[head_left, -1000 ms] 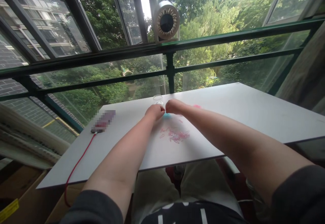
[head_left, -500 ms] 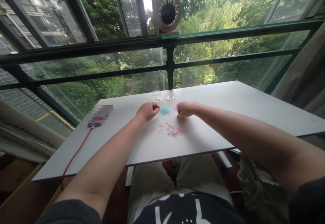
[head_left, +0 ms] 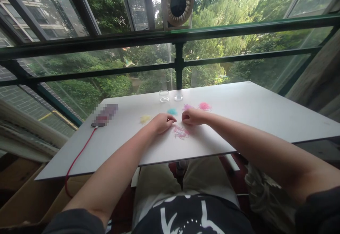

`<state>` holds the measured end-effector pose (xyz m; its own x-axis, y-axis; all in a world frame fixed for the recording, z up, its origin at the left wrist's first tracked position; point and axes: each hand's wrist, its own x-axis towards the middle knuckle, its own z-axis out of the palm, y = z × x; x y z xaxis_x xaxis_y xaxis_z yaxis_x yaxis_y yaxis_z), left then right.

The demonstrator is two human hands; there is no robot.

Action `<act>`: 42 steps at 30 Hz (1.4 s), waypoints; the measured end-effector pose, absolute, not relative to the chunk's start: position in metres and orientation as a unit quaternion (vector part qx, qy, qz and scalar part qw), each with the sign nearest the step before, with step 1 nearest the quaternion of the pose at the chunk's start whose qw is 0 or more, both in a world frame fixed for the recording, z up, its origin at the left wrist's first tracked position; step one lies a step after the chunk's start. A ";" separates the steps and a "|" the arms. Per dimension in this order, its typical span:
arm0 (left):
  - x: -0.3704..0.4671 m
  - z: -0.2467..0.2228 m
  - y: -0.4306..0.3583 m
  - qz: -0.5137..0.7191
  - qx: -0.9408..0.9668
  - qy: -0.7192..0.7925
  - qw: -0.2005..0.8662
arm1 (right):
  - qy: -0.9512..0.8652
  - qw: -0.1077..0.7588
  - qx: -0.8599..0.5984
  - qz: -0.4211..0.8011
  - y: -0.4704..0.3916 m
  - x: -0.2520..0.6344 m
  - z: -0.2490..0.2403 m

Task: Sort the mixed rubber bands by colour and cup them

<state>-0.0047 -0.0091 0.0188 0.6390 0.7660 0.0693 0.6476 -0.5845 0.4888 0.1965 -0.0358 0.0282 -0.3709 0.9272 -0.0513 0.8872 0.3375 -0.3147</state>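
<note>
Left hand (head_left: pixel 162 123) and right hand (head_left: pixel 193 116) have drawn closer together since the earlier frame, baring the yellow pile (head_left: pixel 145 119) and the pink pile (head_left: pixel 204 106). Nearest on the bench (head_left: pixel 265 106) lies the mixed heap (head_left: pixel 181 132) of thin, band-like pieces, presumably central so that both hands reach it. At its far edge, both hands are low with fingers curled; whether either pinches a piece cannot be told. Beyond, the teal pile (head_left: pixel 172 111) and purple pile (head_left: pixel 187 107) lie between yellow and pink, each apart, likely keeping colours distinct. Farthest, a round vessel (head_left: pixel 164 99) and a cup-like vessel (head_left: pixel 178 98), both transparent, stand near the rear edge, seemingly out of the way.
</note>
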 end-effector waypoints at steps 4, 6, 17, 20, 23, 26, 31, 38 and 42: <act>-0.005 0.019 -0.006 0.168 0.853 0.409 0.277 | -0.814 0.070 -0.557 0.150 -0.036 0.192 0.028; -0.001 0.016 -0.003 0.177 0.853 0.410 0.271 | -0.815 0.062 -0.563 0.124 -0.037 0.188 0.027; 0.021 0.014 -0.001 0.119 0.902 0.379 0.167 | -0.802 0.179 -0.557 0.122 -0.041 0.191 0.005; 0.022 0.019 -0.002 0.102 0.903 0.374 0.185 | -0.789 0.207 -0.559 0.147 -0.040 0.193 0.002; 0.023 0.020 -0.001 0.097 0.903 0.369 0.195 | -0.778 0.230 -0.559 0.170 -0.038 0.194 -0.001; 0.025 0.018 -0.001 0.108 0.901 0.378 0.186 | -0.774 0.244 -0.555 0.182 -0.036 0.194 -0.002; 0.009 0.021 0.004 0.137 0.896 0.386 0.170 | -0.756 0.261 -0.563 0.207 -0.043 0.203 0.007; -0.072 0.031 0.029 0.183 0.843 0.502 0.065 | -0.768 0.184 -0.581 0.196 -0.073 0.228 0.013; -0.095 0.023 0.034 0.212 0.828 0.519 0.016 | -0.764 0.228 -0.562 0.222 -0.085 0.237 0.007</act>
<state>-0.0948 0.0341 0.0227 0.3713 0.8663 0.3340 0.8531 -0.4603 0.2455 0.2371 -0.0854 0.0072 -0.2650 0.9592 0.0981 0.7572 0.2701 -0.5947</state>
